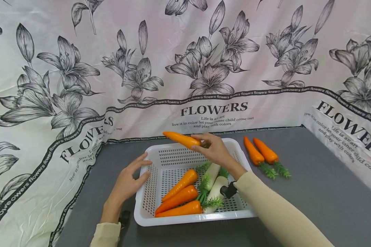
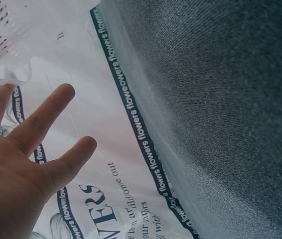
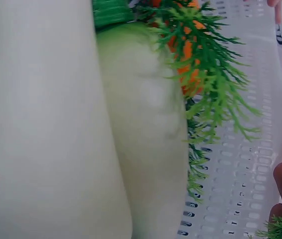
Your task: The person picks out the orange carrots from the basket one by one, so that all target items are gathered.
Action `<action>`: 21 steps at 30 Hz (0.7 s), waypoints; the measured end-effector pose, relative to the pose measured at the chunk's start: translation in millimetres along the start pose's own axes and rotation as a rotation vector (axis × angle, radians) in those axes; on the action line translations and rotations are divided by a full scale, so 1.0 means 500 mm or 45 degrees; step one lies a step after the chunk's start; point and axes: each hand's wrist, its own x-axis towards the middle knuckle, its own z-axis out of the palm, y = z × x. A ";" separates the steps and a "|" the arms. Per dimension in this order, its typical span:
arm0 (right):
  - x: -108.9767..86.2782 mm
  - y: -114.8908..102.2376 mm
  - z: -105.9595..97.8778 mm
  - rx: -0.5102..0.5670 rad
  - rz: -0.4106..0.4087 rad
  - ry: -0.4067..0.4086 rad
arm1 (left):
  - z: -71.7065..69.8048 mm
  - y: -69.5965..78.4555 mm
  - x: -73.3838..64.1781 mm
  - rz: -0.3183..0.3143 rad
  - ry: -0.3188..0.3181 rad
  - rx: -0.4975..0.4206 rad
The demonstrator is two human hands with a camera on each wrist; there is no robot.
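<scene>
Held carrot (image 1: pixel 179 139): one, orange, glossy; raised at the basket's far side, seen across the far rim, tip pointing left and slightly up.
Right hand (image 1: pixel 216 151): fingers and thumb pinching the held carrot at its thick end; forearm reaching across the basket's right side.
Left hand (image 1: pixel 128 178): fingers spread wide, grasping nothing; fingertips at the left rim, at least one seeming to touch it.
Basket (image 1: pixel 173 221): one, white plastic, rectangular, slotted walls and floor; stands on the table (image 1: pixel 312 178).
Carrots, inside: three, lying side by side in the front half, tips to the left; upper carrot (image 1: pixel 180 185), middle carrot (image 1: pixel 177 199), lower carrot (image 1: pixel 179 209).
White radishes, inside: two, right of the carrots; farther radish (image 1: pixel 214 175), nearer radish (image 1: pixel 217 190). The right wrist view shows them overlapping, leafy greens (image 3: pixel 206 74) alongside.
Carrots, outside: two, on the table beyond the right wall; left one (image 1: pixel 253 151), right one (image 1: pixel 266 151), green tops towards the person.
Backdrop (image 1: pixel 142 120): flower-printed cloth.
Grip, advised: hold firm at the thick end; the smooth, tapering body could roll or swing between fingertips.
Clearance, advised: lift the tip over the rim during any crossing; mind the forearm above the radishes.
Steadying, advised: light left-hand pressure on the rim, lest a knock shift the basket.
Undetermined: exact height of the held carrot above the rim.
</scene>
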 end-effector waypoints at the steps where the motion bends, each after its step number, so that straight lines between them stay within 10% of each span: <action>1: 0.001 -0.003 0.000 0.009 0.010 0.002 | -0.001 0.000 0.000 -0.001 0.001 0.003; 21: -0.009 -0.051 -0.039 0.141 0.072 -0.084 | 0.000 -0.002 -0.002 -0.014 0.003 -0.002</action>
